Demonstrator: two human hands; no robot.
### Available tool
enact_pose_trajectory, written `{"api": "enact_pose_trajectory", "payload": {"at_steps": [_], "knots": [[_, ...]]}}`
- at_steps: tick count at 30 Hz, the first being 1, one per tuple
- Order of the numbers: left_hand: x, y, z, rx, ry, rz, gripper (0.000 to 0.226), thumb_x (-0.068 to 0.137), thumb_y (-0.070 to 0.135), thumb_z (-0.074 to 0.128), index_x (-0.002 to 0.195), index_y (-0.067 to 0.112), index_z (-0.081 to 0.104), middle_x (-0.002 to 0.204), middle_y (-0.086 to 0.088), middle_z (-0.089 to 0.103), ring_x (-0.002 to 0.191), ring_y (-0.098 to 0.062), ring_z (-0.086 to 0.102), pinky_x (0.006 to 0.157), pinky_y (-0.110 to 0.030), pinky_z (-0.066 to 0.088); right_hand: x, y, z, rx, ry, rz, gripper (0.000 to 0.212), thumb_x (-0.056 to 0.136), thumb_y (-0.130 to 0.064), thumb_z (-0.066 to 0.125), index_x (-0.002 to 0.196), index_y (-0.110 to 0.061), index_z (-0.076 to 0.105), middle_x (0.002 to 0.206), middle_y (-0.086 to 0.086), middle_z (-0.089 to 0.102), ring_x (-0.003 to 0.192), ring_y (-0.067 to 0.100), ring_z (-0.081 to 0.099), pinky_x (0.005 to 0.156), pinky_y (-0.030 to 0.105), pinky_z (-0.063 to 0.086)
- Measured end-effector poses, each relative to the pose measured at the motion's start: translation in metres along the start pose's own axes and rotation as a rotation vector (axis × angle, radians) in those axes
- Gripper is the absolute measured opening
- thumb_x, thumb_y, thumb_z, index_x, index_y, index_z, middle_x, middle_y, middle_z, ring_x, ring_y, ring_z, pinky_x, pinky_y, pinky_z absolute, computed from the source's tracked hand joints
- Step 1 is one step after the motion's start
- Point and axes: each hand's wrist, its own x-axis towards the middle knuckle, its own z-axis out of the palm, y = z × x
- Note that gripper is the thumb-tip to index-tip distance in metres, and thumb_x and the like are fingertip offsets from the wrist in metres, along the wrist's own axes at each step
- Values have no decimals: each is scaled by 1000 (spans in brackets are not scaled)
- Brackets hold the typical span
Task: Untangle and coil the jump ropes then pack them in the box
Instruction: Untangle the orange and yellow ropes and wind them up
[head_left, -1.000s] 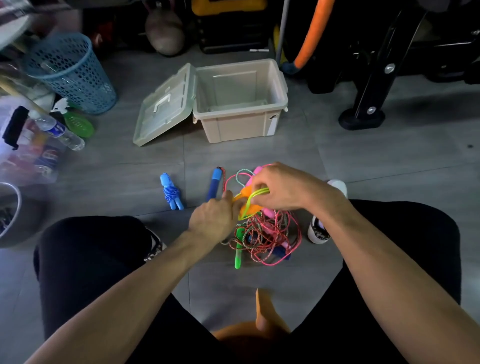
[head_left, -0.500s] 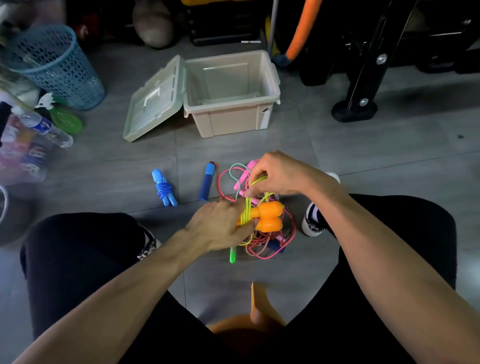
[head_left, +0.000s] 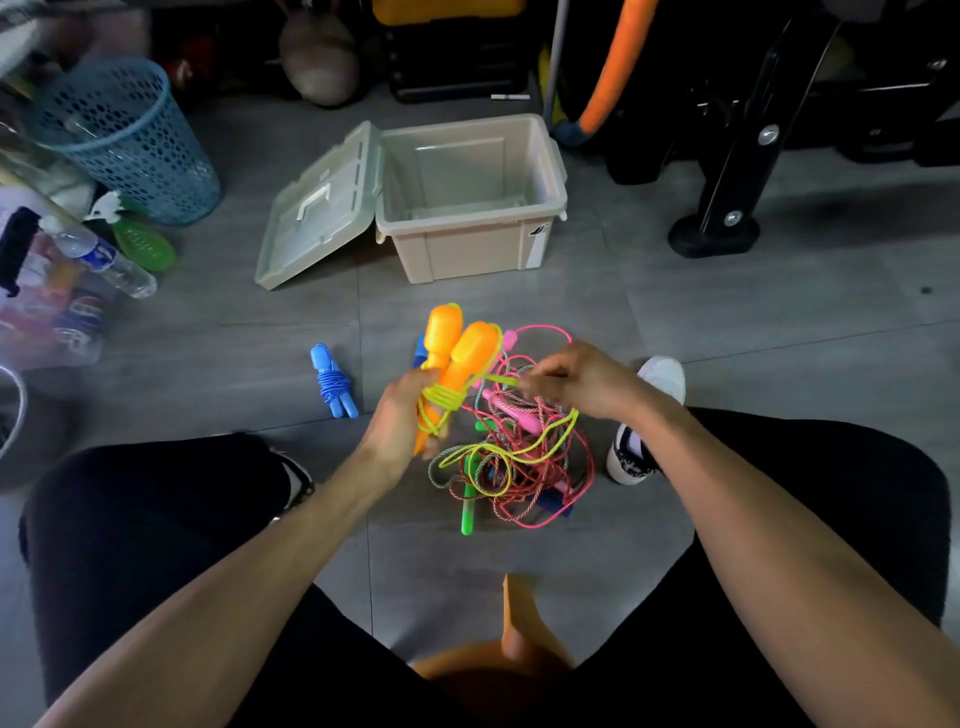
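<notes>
My left hand (head_left: 397, 423) grips two orange jump-rope handles (head_left: 454, 345) held upright side by side, with yellow-green cord (head_left: 447, 397) wound round their lower part. My right hand (head_left: 576, 376) pinches the loose stretch of that yellow-green cord just right of the handles. Below both hands a tangled pile of ropes (head_left: 524, 462) lies on the floor, pink, red-speckled and grey, with a green handle (head_left: 467, 514) and a pink handle (head_left: 511, 410) in it. A coiled blue rope (head_left: 332, 382) lies to the left. The beige box (head_left: 470, 200) stands open beyond, nothing visible inside.
The box lid (head_left: 317, 208) hangs open to its left. A blue mesh basket (head_left: 127, 137), a water bottle (head_left: 109, 262) and a green sprayer (head_left: 140, 241) crowd the left. A black stand base (head_left: 714, 236) sits at right. My shoes (head_left: 644, 421) flank the pile.
My left hand has lifted the orange handles from lying across the pile to upright. More yellow-green cord is wound round them. My right hand shifted right, holding the cord.
</notes>
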Motion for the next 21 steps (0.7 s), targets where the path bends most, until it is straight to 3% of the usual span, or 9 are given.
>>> {"api": "enact_pose_trajectory", "payload": {"at_steps": [2,5,7,9,11,14,16,19,21], "knots": [[8,1,-3,77,130,-61,44,81,55,46,67,14,54,49,-6,51,36,-17,37,41,-25,29,-1,-15,20,-86,-55,1,41,96,-34,60,60,-17,61,58,7,52,55,9,44,56,29,34],[19,-3,-10,387,299,-67,57,88,66,39,71,14,52,58,-5,57,43,-19,48,45,-25,39,-3,-43,49,-284,-162,-31,46,98,-40,53,58,-18,44,56,2,47,53,19,46,55,35,36],[25,-9,-12,739,276,-52,62,93,63,34,81,7,58,73,-11,62,64,-27,60,59,-33,45,-6,-59,61,-470,-217,-83,38,97,-39,52,68,-15,46,63,4,50,61,25,53,56,34,38],[24,-12,-8,1121,194,31,57,99,52,31,111,1,55,98,-18,62,92,-35,62,76,-38,46,-11,-68,58,-621,-259,-107,21,95,-27,51,86,-9,55,80,9,58,73,29,58,63,37,49],[22,-12,-4,1219,134,55,59,99,55,26,116,5,52,108,-21,61,102,-40,59,81,-42,47,-15,-72,44,-677,-269,-68,14,93,-19,51,91,-8,59,89,11,60,78,29,61,70,41,55],[19,-17,5,1408,74,172,60,96,62,22,115,14,53,103,-19,64,97,-41,62,71,-40,44,-22,-72,15,-665,-249,-11,15,92,-24,55,86,-13,61,88,6,63,78,26,62,70,40,54],[14,-20,9,1463,-13,254,62,95,64,18,109,16,54,95,-16,65,93,-38,63,68,-38,43,-23,-66,-1,-588,-204,-2,18,90,-32,60,84,-16,64,79,-14,60,72,11,59,61,32,48],[8,-20,8,1374,-175,417,66,87,70,3,98,22,48,82,-7,60,85,-33,62,70,-39,49,-19,-55,-18,-460,-133,-4,24,90,-37,64,78,-17,70,63,-35,55,65,-10,54,54,19,33],[5,-17,8,1314,-248,534,52,85,74,1,88,33,33,72,2,53,72,-26,58,65,-38,50,-16,-51,-21,-411,-100,-26,21,89,-38,66,81,-21,72,67,-46,53,67,-6,58,55,16,35]]}}
